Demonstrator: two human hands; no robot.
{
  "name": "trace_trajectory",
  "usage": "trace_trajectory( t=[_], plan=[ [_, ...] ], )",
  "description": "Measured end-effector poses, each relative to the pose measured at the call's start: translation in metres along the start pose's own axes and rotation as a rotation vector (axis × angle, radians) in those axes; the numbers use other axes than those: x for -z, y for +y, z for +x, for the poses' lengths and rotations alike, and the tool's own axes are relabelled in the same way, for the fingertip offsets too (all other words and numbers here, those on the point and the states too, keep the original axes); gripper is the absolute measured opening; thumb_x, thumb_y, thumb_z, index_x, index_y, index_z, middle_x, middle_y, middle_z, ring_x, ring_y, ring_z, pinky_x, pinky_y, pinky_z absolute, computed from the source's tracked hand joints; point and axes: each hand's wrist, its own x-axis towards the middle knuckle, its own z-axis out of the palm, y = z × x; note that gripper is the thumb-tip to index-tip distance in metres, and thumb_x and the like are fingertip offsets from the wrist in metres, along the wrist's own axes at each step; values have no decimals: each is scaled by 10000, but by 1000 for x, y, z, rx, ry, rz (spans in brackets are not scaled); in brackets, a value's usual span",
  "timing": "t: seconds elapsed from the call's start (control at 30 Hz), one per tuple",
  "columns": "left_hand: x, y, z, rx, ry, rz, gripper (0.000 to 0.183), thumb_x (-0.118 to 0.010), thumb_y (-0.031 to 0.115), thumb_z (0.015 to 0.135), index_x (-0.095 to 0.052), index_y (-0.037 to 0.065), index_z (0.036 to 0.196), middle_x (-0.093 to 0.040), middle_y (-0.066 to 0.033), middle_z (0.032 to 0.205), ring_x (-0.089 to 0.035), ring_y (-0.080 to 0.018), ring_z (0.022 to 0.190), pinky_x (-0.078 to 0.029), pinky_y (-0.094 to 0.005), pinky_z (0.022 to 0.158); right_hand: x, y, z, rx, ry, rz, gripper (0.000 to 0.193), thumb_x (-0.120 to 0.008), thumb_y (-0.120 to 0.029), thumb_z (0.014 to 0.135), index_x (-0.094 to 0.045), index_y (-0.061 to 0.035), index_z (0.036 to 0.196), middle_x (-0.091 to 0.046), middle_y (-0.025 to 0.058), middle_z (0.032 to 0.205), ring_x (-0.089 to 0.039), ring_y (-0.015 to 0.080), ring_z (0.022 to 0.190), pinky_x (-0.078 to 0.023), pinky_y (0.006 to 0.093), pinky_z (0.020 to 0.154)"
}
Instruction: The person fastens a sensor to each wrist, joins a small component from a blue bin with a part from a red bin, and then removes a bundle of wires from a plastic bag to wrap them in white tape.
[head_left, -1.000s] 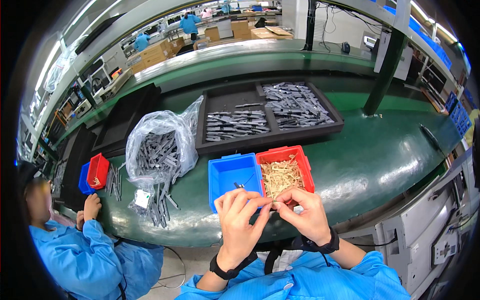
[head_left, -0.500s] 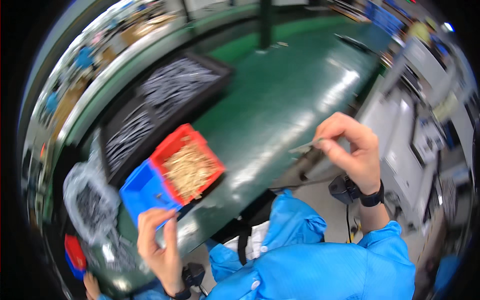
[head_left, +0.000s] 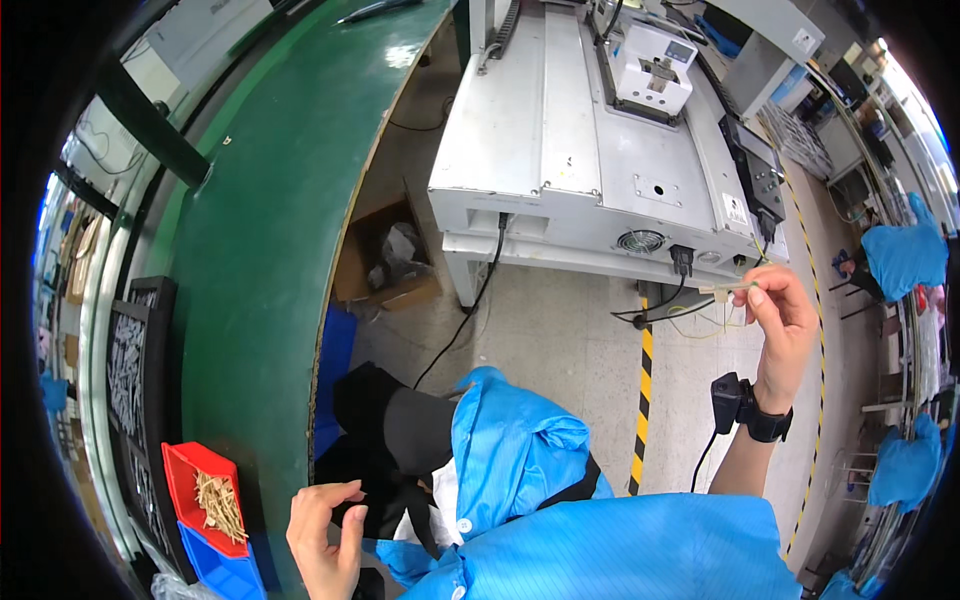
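My right hand [head_left: 780, 320] is raised out to the right, pinching a small thin pale part [head_left: 728, 289] between thumb and fingertips, in front of a grey machine cabinet [head_left: 560, 140]. A black band sits on that wrist. My left hand [head_left: 325, 535] hangs low at the edge of the green table [head_left: 260, 220], fingers loosely curled and apart, holding nothing. It is near a red bin [head_left: 205, 495] of thin tan pieces and a blue bin [head_left: 215, 570] beside it. My blue smock fills the lower middle.
Black trays [head_left: 130, 370] of dark metal parts lie at the far left on the table. Cables run from the cabinet across the grey floor with a yellow-black stripe [head_left: 643, 400]. A cardboard box [head_left: 385, 265] sits under the table. People in blue smocks work at the right.
My view has swung further right, toward the machine. My right hand has carried the small part up and out to the right; my left hand stays low near the bins.
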Motion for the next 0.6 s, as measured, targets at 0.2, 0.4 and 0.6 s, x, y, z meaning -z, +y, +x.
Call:
trace_trajectory(
  t=[0.2, 0.4, 0.6],
  plan=[
    [-17, -1, -12, 82, -10, 215, 171, -624, 66, 816, -618, 13, 979, -611, -104, 872, -567, -233, 797, -426, -293, 708, -38, 28, 27, -68, -203, 212, 18, -561, 24, 840, -555, 8, 844, -572, 60, 863, -560, 109, 761, -462, 236, 712],
    [-23, -41, -87, 397, 29, 483, 358, -673, 156, 750, -574, 26, 1068, -599, -141, 946, -541, -320, 889, -416, -373, 782, -151, 28, 37, -63, -601, 489, 14, -556, 14, 829, -547, 4, 824, -572, 74, 826, -551, 117, 729, -420, 224, 623],
    [-51, -34, -245, 986, 389, 523, 277, -662, 205, 777, -585, 29, 977, -611, -127, 909, -553, -305, 889, -414, -390, 758, -257, -23, 18, 53, -1034, 787, 25, -551, -32, 820, -531, -17, 814, -560, 84, 818, -502, 105, 677, -378, 206, 584]
  ],
)
